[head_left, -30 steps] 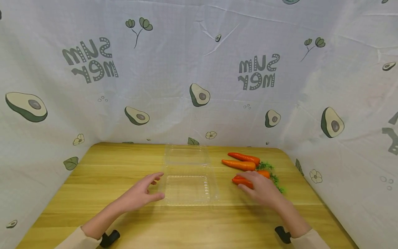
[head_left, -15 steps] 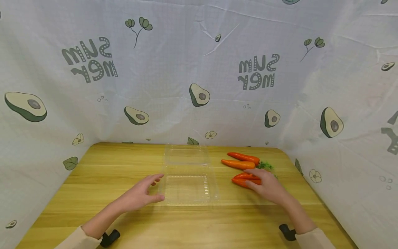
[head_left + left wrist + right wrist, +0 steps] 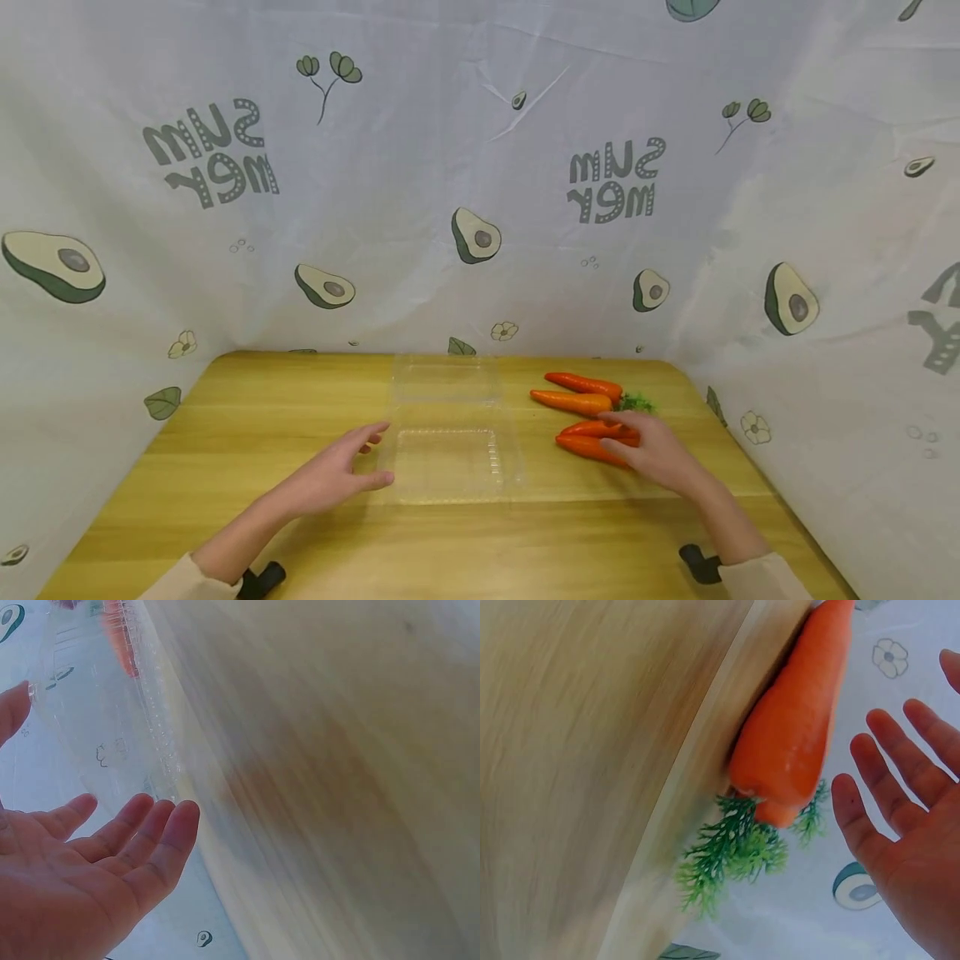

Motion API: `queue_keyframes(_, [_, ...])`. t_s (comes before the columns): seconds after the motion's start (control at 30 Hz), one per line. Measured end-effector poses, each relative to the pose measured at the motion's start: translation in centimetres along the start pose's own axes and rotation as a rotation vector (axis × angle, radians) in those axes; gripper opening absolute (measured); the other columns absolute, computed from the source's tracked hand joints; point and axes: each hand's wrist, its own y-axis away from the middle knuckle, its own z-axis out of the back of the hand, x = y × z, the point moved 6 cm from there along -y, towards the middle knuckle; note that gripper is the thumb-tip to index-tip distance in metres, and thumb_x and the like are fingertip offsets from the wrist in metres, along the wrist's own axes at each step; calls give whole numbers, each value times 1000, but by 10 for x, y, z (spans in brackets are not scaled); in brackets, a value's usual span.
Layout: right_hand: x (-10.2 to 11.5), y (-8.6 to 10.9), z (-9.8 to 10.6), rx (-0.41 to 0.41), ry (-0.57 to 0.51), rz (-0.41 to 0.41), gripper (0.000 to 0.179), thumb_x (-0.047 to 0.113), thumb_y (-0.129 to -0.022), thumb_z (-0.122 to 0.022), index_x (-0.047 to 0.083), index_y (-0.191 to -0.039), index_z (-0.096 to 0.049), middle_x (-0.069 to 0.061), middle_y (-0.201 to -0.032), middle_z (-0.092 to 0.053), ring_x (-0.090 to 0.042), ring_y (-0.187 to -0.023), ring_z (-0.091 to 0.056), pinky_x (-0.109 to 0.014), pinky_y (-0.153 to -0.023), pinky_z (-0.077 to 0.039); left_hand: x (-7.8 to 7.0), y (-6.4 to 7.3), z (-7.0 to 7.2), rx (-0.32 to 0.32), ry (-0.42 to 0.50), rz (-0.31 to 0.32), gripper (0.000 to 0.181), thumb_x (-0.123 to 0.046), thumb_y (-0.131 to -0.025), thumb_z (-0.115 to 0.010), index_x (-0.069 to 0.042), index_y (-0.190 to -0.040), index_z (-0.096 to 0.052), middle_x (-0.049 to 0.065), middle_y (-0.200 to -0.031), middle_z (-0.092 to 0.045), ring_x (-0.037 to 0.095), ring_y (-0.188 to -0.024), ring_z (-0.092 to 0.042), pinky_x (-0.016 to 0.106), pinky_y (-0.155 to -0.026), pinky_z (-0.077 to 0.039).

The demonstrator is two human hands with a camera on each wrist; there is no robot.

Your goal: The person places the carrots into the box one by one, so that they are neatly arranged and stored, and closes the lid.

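My left hand (image 3: 333, 475) lies beside the left edge of a clear plastic clamshell container (image 3: 446, 467), whose lid (image 3: 446, 382) is folded back. In the left wrist view its fingers (image 3: 169, 844) are loosely extended with nothing between them. Whether they touch the plastic, I cannot tell. Over the leafy end of the nearer pair of carrots (image 3: 588, 448) hovers my right hand (image 3: 658, 450), partly covering them. The right wrist view has its fingers (image 3: 889, 780) spread, apart from the nearest carrot (image 3: 787, 720) and its green leaves (image 3: 735, 851). That hand holds nothing.
Two further carrots, one red-orange (image 3: 585, 385) and one lighter orange (image 3: 572, 403), lie behind the nearer pair. Green tops (image 3: 637, 403) show at their right ends. A white avocado-print cloth (image 3: 405, 183) encloses the wooden table (image 3: 300, 383) at the back and sides.
My right hand has drawn back to the right, uncovering more of the nearer carrots. My left hand stays by the container. The head view has shifted slightly.
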Motion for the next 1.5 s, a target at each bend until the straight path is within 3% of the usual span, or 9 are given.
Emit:
queue_keyframes(0.33, [-18,0,0,33,-84,-78,52,36,-93,-72,6,-134,-64,-20,-131,-64,-35,-113,-61,-52,-89,-52,4,4,-2,5,18,19,82,-43,-92,-72,-9,-157,-34,17,-150,-47,40,-134,-45,60,-100,-46])
queue_keyframes(0.6, [-25,3,7,31,-86,-98,58,37,-92,-74,1,-135,-62,-26,-134,-61,-48,-123,-54,-64,-95,-46,4,4,-1,22,24,18,82,-43,-93,-72,-9,-157,-33,18,-150,-47,40,-136,-44,61,-102,-44])
queue_keyframes(0.7, [-28,5,9,29,-89,-106,57,37,-91,-74,1,-134,-63,-23,-131,-63,-43,-118,-57,-59,-93,-49,3,5,-1,20,24,17,83,-43,-92,-72,-9,-157,-33,18,-149,-47,40,-136,-44,61,-103,-43])
queue_keyframes(0.83, [-32,6,9,32,-82,-104,54,35,-90,-76,1,-130,-66,-14,-116,-68,-29,-103,-60,-41,-82,-52,2,5,-1,17,21,16,84,-43,-92,-73,-9,-157,-33,19,-149,-48,41,-136,-44,62,-104,-42])
queue_keyframes(1.0, [-39,6,6,64,-106,-119,50,36,-90,-76,5,-128,-68,-3,-95,-62,-17,-82,-50,-25,-64,-42,0,5,0,16,20,14,83,-42,-92,-73,-9,-157,-34,20,-149,-48,41,-136,-44,63,-104,-41])
queue_keyframes(1.17, [-41,6,7,84,-131,-131,49,36,-90,-76,6,-128,-68,-3,-87,-56,-16,-77,-48,-25,-59,-40,0,3,1,20,15,19,83,-42,-92,-73,-9,-157,-34,19,-149,-48,40,-137,-44,63,-104,-41])
queue_keyframes(1.33, [-43,8,11,91,-102,-146,51,33,-90,-76,0,-128,-66,-10,-104,-65,-18,-86,-51,-30,-67,-45,0,1,1,22,19,6,83,-41,-92,-73,-8,-157,-33,20,-150,-47,41,-138,-43,63,-105,-41])
queue_keyframes(1.5, [-45,10,10,134,-112,-146,52,35,-89,-76,2,-128,-66,-5,-95,-61,-14,-79,-48,-26,-63,-41,2,1,-2,22,29,-2,83,-41,-93,-72,-7,-158,-32,21,-150,-46,41,-138,-42,64,-106,-40])
